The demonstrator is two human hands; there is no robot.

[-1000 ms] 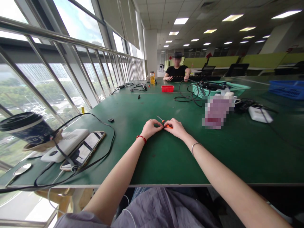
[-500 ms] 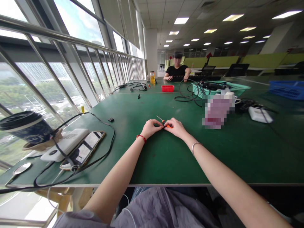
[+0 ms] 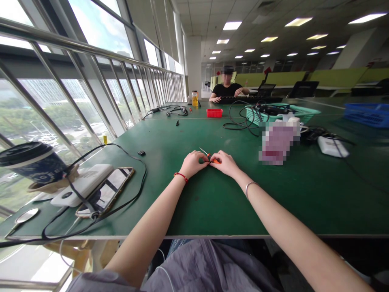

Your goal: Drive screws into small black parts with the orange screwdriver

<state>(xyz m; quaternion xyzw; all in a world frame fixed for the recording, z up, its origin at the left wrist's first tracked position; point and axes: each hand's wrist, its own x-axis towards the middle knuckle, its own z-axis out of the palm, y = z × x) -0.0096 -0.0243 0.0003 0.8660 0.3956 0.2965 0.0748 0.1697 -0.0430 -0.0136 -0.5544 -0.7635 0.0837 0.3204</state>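
My right hand (image 3: pixel 224 163) is closed round a small screwdriver (image 3: pixel 216 161) with an orange and black handle. Its thin metal shaft points up and to the left, over the fingers of my left hand (image 3: pixel 193 164). The left thumb and fingertips are pinched together and meet the right fingertips. A tiny dark bit shows between the two hands, too small to name. Both hands are low over the green tabletop (image 3: pixel 197 215), a red bracelet on the left wrist and a metal bangle on the right.
Left are a lidded cup (image 3: pixel 32 164), white power bank (image 3: pixel 82 184), phone (image 3: pixel 106 192) and looping black cable. Ahead stands a red tray (image 3: pixel 214 113), with a jar (image 3: pixel 195 98) beyond. Right are a green basket (image 3: pixel 304 115) and a blue basket (image 3: pixel 366 115). A person (image 3: pixel 227 89) sits opposite.
My hands hold nearly the same pose, with the screwdriver still in the right. Across the table, the other person's arm on the right side of the view has lifted slightly.
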